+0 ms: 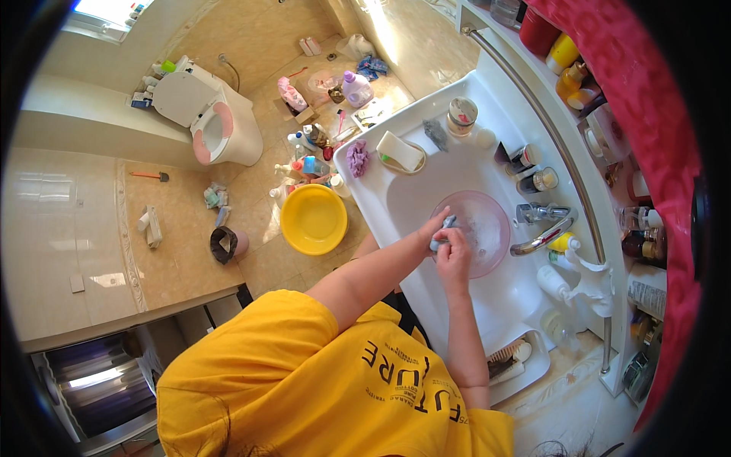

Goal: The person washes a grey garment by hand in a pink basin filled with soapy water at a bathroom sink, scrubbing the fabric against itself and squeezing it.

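Both hands are together over the near left rim of a translucent pink basin (499, 255), which sits in the white sink (407, 198) and holds sudsy water. A small grey-blue wad of wet cloth (447, 224) is bunched between them; its exact kind is hard to make out. My left hand (432, 230) is closed around the cloth. Just nearer to me, my right hand (454, 261) pinches the cloth's lower end with bent fingers. The chrome faucet (544, 238) reaches toward the basin from the right.
On the sink's far ledge are a soap bar (401, 151) on a dish, a purple scrunchie (357, 158), a grey scrubber (435, 135) and a jar (462, 116). Bottles line the right side below a metal rail (567, 164). A yellow basin (314, 220) and toilet (225, 133) stand left.
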{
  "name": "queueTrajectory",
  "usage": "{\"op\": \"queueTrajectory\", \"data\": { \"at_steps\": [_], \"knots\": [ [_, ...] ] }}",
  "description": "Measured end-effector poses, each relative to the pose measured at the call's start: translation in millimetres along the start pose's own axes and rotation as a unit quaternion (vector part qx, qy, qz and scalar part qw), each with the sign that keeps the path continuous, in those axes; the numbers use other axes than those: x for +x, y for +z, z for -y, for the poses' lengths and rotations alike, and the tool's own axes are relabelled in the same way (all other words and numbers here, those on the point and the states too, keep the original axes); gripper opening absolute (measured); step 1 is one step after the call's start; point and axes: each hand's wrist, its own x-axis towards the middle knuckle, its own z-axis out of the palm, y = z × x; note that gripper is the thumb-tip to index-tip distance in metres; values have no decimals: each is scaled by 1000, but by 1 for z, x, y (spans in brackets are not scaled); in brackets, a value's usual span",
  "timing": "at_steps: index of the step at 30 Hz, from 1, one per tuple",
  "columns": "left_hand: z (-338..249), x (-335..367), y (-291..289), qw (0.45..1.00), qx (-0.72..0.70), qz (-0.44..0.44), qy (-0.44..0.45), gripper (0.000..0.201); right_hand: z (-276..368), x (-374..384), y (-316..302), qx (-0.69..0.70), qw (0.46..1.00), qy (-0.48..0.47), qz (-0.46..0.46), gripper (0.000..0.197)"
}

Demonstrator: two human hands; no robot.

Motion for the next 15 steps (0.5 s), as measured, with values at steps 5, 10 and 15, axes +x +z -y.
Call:
{"op": "queueTrajectory", "data": {
  "at_steps": [5, 10, 15],
  "knots": [
    [6, 15, -20, 991, -11, 120, 66, 44, 16, -9, 21, -68, 997, -21, -37, 15],
    [20, 36, -24, 974, -63, 206, 70, 40, -10, -5, 27, -175, 974, -53, -138, 14],
    [37, 52, -39, 961, -133, 238, 56, 37, -31, 6, 21, -126, 985, 13, -118, 10]
  ]
}}
